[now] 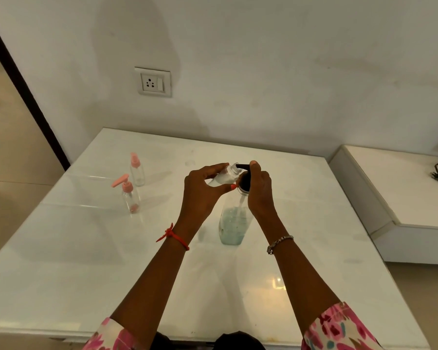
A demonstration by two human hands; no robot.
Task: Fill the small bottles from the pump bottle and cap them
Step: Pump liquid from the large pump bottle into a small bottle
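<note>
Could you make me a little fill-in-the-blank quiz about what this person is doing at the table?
1. The right hand grips the ____ pump head of the pump bottle.
2. The left hand holds a small clear bottle that has ____ cap on.
3. To the left, ____ pink-topped small bottles stand on the white table.

Missing words: black; no; two.

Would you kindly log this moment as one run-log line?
left hand holds small bottle at nozzle | right hand grips pump bottle head | pink-capped bottles stand aside
</note>
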